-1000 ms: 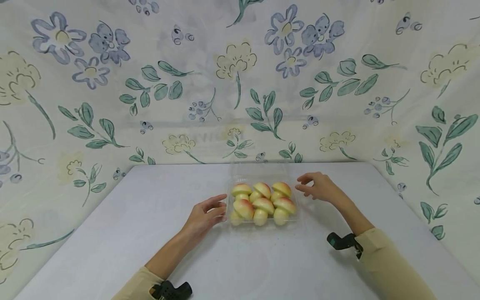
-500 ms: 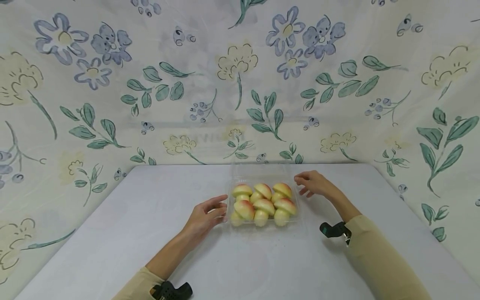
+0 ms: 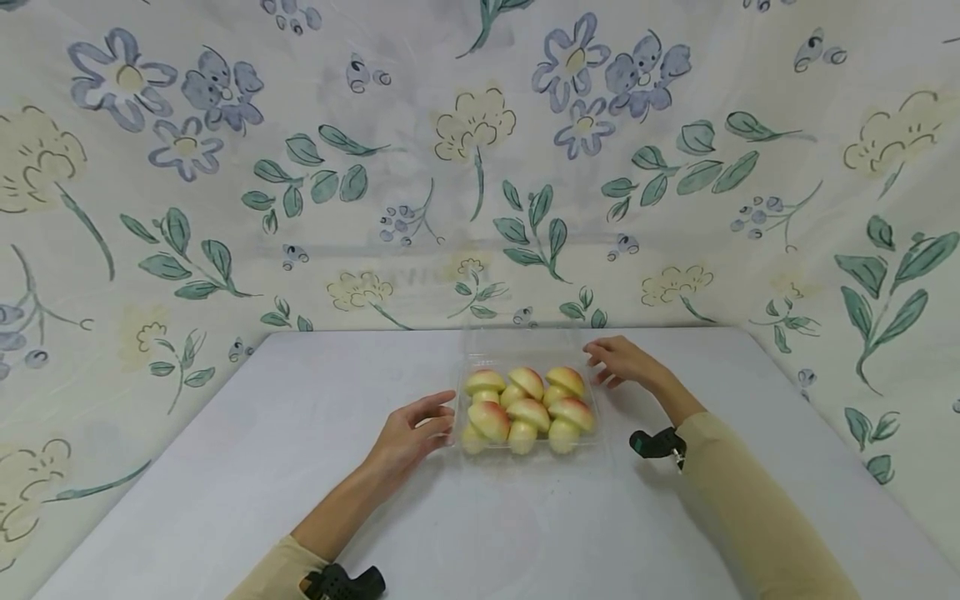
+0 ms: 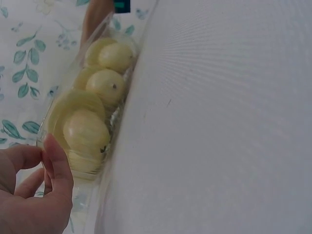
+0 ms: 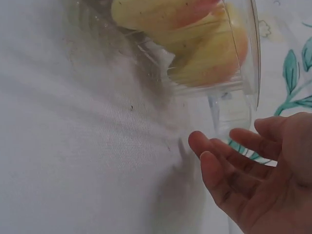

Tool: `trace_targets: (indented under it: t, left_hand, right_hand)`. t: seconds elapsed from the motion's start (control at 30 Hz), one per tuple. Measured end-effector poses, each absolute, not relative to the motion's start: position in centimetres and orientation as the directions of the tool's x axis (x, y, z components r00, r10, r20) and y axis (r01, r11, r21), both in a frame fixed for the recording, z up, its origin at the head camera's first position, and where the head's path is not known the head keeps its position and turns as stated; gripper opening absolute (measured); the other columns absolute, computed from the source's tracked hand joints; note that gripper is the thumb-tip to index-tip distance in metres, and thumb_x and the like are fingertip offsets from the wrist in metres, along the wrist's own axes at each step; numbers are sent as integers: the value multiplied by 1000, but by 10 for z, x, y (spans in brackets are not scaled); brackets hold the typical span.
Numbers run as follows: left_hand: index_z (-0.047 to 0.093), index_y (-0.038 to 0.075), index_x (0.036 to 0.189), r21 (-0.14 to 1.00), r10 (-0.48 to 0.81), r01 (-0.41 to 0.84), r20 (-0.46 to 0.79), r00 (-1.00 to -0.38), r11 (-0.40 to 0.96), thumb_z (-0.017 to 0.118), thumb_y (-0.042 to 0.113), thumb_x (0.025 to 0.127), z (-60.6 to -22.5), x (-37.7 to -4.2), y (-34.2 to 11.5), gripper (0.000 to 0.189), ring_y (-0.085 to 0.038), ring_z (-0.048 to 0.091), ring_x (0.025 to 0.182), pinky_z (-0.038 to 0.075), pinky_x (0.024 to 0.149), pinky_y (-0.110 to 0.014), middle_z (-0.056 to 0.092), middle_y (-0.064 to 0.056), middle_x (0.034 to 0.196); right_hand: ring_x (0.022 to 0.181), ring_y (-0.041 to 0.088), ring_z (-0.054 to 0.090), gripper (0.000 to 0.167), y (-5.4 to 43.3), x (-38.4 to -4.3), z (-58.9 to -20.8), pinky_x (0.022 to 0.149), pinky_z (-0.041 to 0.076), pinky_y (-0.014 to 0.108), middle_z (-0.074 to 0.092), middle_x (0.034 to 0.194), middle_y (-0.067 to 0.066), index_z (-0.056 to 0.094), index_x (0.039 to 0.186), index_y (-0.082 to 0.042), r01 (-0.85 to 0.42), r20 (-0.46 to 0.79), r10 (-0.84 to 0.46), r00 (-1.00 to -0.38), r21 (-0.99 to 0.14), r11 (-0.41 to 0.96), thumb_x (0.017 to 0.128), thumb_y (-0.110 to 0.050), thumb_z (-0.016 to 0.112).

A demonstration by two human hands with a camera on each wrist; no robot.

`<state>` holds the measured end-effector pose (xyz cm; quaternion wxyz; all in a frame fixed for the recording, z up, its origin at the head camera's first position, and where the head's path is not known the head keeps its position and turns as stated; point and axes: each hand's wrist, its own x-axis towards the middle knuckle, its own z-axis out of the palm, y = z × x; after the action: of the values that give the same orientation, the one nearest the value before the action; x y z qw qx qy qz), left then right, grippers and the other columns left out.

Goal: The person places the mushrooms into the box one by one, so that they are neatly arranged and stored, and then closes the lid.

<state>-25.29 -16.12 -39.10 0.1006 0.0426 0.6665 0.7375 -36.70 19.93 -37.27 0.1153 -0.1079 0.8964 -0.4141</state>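
Observation:
A clear plastic box stands near the table's far side, its transparent lid folded open at the back. Inside are two rows of mushroom-shaped yellow pieces blushed red; their pale rounded ends show in the left wrist view. My left hand is at the box's left side, thumb and fingertips pinching its edge in the left wrist view. My right hand hovers by the back right corner, fingers loosely bent and apart. In the right wrist view those fingertips are just short of the lid.
The white table runs back to a floral cloth hung behind and along both sides. Black wrist devices sit by each sleeve, the left one near the front edge and the right one over the table.
My right hand has moved left and slightly back, from beside the box to near the open lid's corner. The left hand and the box have stayed in place.

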Motion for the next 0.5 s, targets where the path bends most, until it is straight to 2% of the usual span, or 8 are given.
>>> trace_targets:
  t: [0.23, 0.5]
  left_hand:
    - [48, -2, 141, 991, 181, -92, -74, -981, -94, 58, -2, 92, -392, -254, -161, 50, -9, 57, 82, 57, 74, -21, 56, -1, 101]
    - [46, -4, 142, 993, 188, -88, -72, -980, -76, 59, -1, 92, -392, -254, -160, 51, -8, 57, 82, 56, 73, -20, 56, -1, 102]
  right_hand:
    - [84, 17, 69, 51, 197, -373, -372, 69, 59, 27, 54, 131, 29, 37, 146, 6, -65, -155, -299, -942, -787, 613, 108, -27, 35]
    - [83, 14, 67, 53, 196, -376, -375, 72, 59, 27, 54, 133, 27, 35, 148, 2, -13, -183, -263, -947, -799, 601, 107, -32, 35]
